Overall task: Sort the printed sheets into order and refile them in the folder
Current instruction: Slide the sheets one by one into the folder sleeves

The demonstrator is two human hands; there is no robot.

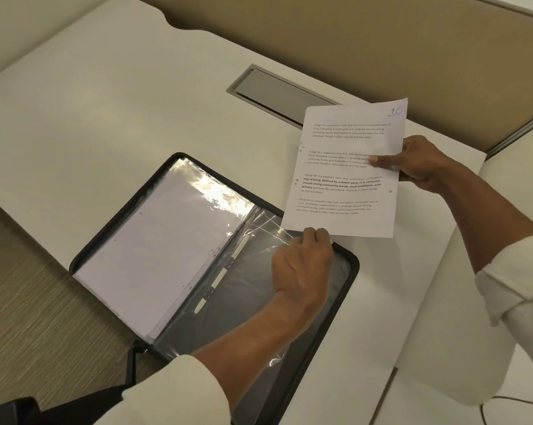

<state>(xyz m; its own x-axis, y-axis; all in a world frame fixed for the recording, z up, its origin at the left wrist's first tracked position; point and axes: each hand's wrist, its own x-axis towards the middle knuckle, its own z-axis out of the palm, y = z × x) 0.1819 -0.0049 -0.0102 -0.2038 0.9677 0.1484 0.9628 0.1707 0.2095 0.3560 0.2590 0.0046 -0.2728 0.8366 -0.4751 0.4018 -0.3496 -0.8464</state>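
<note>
White-sleeved on both arms, leaning over a pale table [136, 118] and holding up a printed sheet [344, 170] with the right hand [421, 164]: thumb lying across the front of the paper near its right edge, the other fingers going behind, so pinching it there. Holding this sheet tilted, above the table and over the far right corner of the folder [354, 265], with its lower edge coming down to the left hand [302, 265]. Showing on the page four blocks of text and a handwritten "10" [395, 111] in the top right corner.

Curling the left hand, back upward, over the right half of the folder, with fingertips tucked at the top edge of a clear sleeve [243, 302] and seeming to be pinching that plastic, wrinkling and lifting it a little. Not being able to tell if also touching the lower edge of the sheet.

Lying open and flat on the table, black and zip-edged, the folder, its near left corner reaching past the table edge above a striped brown floor [29, 286]. Carrying on the left half a stack of white sheets [167, 240] in glossy sleeves, catching the light at the far end. Sitting further back in the table top, a grey cable hatch [274, 93], well apart from the folder.
</note>
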